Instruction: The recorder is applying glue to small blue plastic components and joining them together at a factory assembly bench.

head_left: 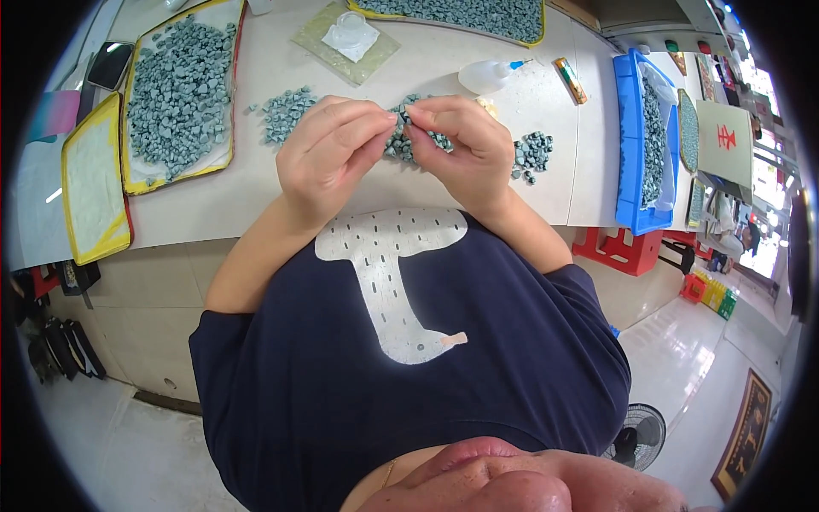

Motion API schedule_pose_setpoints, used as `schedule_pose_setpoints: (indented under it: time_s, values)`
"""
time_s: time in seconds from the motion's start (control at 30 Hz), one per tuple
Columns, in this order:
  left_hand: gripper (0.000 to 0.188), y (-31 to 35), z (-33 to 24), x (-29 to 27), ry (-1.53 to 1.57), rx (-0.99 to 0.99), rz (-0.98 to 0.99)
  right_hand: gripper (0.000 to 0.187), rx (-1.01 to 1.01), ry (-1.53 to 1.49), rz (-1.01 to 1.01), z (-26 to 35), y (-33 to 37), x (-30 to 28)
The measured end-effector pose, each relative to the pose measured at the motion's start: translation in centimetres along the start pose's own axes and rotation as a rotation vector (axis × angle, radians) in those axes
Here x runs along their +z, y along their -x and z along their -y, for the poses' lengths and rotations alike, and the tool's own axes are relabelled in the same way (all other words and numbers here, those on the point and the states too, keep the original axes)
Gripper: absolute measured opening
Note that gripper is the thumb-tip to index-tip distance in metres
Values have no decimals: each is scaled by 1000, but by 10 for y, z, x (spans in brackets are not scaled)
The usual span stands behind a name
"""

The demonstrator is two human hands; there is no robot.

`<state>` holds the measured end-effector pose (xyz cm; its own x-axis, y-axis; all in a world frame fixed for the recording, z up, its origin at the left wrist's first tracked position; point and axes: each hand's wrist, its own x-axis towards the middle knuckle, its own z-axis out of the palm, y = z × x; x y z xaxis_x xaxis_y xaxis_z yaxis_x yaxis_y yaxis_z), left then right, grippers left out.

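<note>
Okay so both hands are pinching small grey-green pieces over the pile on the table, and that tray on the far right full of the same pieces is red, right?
Not quite: the tray on the far right is blue, not red, as the head view shows. The rest holds: the left hand and the right hand meet with fingers pinched over the pile of small grey-green pieces on the table, and the tray holds the same pieces.

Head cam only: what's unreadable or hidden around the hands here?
- Head view: whatever the left hand and right hand pinch between their fingertips is too small to tell and covered by the fingers.
- Part of the middle pile of small grey-green pieces on the white table lies behind both hands.
- The yellow-rimmed tray of grey-green pieces is cut off by the top edge.
</note>
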<state>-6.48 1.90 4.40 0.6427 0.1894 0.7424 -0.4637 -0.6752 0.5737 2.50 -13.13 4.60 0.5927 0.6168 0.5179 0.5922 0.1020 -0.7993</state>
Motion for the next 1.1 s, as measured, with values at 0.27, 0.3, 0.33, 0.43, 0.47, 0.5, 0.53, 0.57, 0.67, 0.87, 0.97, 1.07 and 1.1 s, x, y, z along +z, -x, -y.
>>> schedule_pose_setpoints:
  time_s: [0.27, 0.3, 0.33, 0.43, 0.47, 0.5, 0.53, 0.57, 0.67, 0.87, 0.97, 1.07, 1.1]
  values:
    - [27, -1, -1, 7, -33, 24, 5, 19, -44, 171, -27, 3, -2, -1]
    - [26, -1, -2, 8, -44, 3, 26, 19, -44, 173, -27, 3, -2, -2]
    - [24, -1, -2, 8, -60, -18, 48, 18, -25, 188, -13, 2, -2, -4]
    - [21, 2, -2, 11, -48, -127, 100, 15, 14, 218, 19, 1, -4, -10]
    - [19, 4, -2, 13, -19, -212, 130, 14, 108, 213, 80, 3, -5, -15]
    - [17, 6, -1, 13, 8, -299, 162, 12, 202, 204, 141, 5, -6, -18]
    - [17, 9, 1, 13, 4, -300, 164, 11, 296, 194, 202, 6, -7, -22]
    - [16, 12, 3, 14, 4, -294, 203, 11, 296, 195, 203, 5, -7, -28]
    - [14, 15, 8, 13, 3, -280, 281, 10, 413, 303, 268, 5, -8, -47]
    - [16, 10, 13, -3, -466, -339, 180, 28, 775, 525, 228, -4, -12, -73]
    - [17, 14, 15, -4, -583, -392, 220, 38, 602, 641, 85, -22, -9, -74]
    - [18, 19, 18, -5, -630, -411, 279, 52, 578, 665, 8, -31, -11, -66]
    - [17, 20, 19, -5, -623, -399, 289, 52, 577, 664, 6, -34, -11, -66]
